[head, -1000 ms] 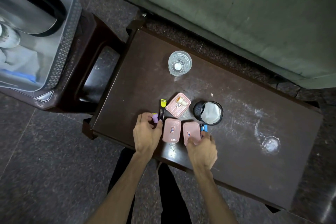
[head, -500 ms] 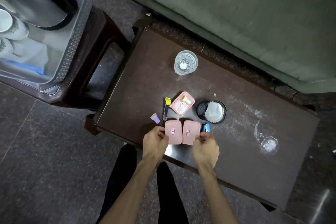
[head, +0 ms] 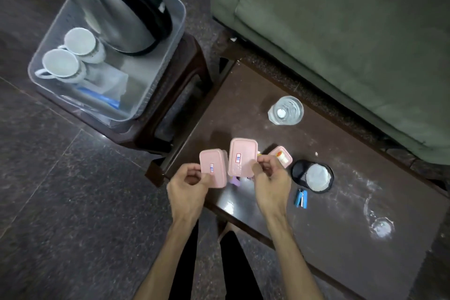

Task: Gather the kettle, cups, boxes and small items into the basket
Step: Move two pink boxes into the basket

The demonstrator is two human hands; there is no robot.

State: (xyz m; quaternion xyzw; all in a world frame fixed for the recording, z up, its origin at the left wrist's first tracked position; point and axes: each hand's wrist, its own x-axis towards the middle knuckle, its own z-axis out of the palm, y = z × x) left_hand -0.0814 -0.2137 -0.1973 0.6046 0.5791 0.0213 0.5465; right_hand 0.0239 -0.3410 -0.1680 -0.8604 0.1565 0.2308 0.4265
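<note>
fingers [head: 207, 178] of my left hand [head: 187, 185] pinch one pink box [head: 213, 170], my right hand [head: 270, 175] pinches another pink box [head: 242, 159]; thin grips, so either might slip before the basket [head: 155, 85].

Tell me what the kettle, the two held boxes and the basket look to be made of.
Kettle: brushed metal, streaky sheen, with black, probably plastic, handle.
Pink boxes: matte plastic, moulded rounded lids.
Basket: pale grey, seemingly translucent plastic, perforated wall.

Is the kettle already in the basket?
Yes. The kettle stands upright inside the basket, beside two white cups.
</note>
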